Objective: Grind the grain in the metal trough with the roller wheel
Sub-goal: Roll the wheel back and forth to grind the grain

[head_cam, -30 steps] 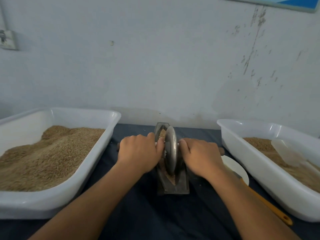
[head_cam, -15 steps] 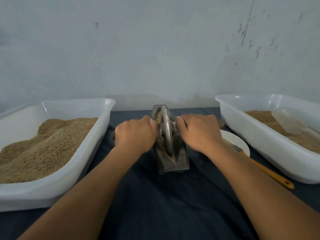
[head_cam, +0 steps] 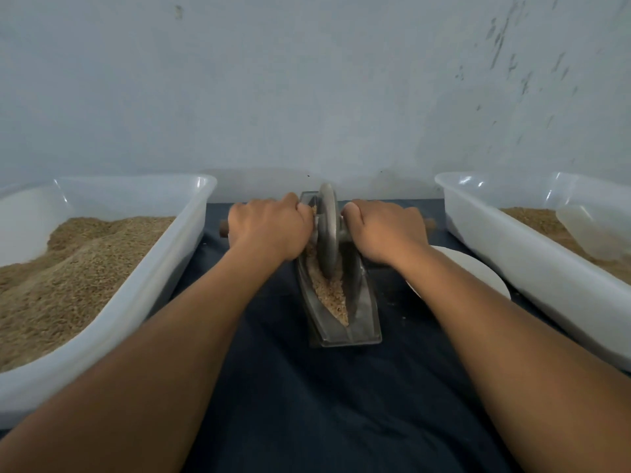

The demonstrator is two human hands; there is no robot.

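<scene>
The roller wheel (head_cam: 328,230) is stood upright in the far half of the metal trough (head_cam: 341,298) on the grain (head_cam: 333,295), its axle clamped by curled fingers of the left hand (head_cam: 269,227) and right hand (head_cam: 384,230), presumably for even downward pressure.

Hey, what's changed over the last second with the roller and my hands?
The roller wheel has rolled from mid-trough toward the far end of the metal trough, baring the ground grain near you. The left hand and right hand still grip its axle; nothing was released.
</scene>
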